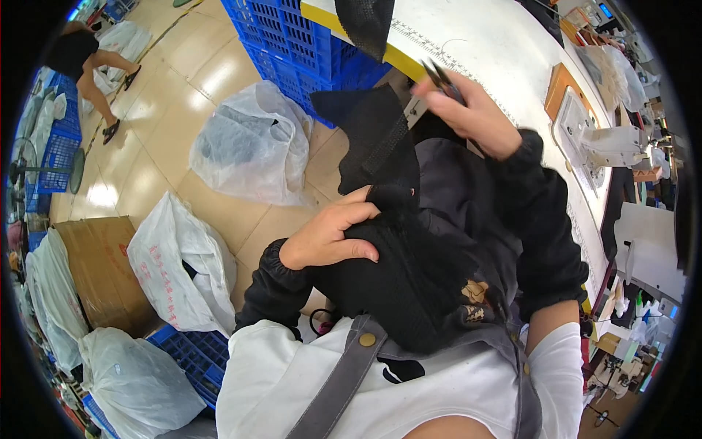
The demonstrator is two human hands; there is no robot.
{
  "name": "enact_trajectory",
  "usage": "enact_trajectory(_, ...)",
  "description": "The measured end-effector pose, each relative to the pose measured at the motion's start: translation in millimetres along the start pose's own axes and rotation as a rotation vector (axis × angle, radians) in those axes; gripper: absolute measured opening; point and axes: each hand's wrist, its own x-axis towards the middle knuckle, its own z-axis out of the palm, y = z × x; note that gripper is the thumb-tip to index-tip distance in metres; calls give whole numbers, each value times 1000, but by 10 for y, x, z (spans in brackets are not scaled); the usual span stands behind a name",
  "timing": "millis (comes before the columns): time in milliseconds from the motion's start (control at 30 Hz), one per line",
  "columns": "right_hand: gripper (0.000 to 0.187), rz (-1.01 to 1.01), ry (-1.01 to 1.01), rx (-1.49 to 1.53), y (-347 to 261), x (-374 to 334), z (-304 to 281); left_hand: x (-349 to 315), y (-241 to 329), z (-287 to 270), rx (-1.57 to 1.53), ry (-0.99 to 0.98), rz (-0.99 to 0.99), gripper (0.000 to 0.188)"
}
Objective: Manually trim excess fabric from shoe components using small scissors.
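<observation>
My left hand [333, 233] is closed on a black mesh fabric piece [365, 146], thumb on top and most of the fingers hidden beneath. The piece reaches away from my lap toward the table edge. More black fabric [398, 274] is bunched on my lap below that hand. My right hand [479, 113], at the edge of the white table, is closed around small dark thread snips [444, 82], slightly smeared by motion. Their two points stick out past my fingers. A short pale strip [414, 112] shows beside the mesh piece, near my right fingers; its kind is unclear.
Another black mesh piece [365, 28] hangs over the edge of the white table [504, 55]. A sewing machine [610, 146] stands to the right. Blue crates [292, 51], white plastic bags [252, 143] and a cardboard box [106, 274] are on the left. A person [88, 66] walks at far left.
</observation>
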Motion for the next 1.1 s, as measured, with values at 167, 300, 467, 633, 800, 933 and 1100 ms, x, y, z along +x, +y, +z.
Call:
enact_trajectory(167,38,-272,128,-784,24,599,393,-2,-84,35,74,12,21,56)
enact_trajectory(300,49,161,-5,-819,-132,776,467,-37,-82,-12,89,-14,27,53)
enact_trajectory(467,45,42,219,-257,-13,510,315,-155,-35,-81,-58,118,51,61)
enact_trajectory(633,14,-30,149,-176,125,35,-9,-515,62,-398,-619,468,-168,52)
enact_trajectory(800,42,-246,100,-363,-44,-380,314,-195,161,-409,-308,372,46,54)
enact_trajectory(933,57,-200,-92,-206,-185,-731,550,178,7,-163,-246,79,133,57)
enact_trajectory(1100,63,-115,-66,-136,-163,-1056,631,162,-44,74,-261,-64,-121,66)
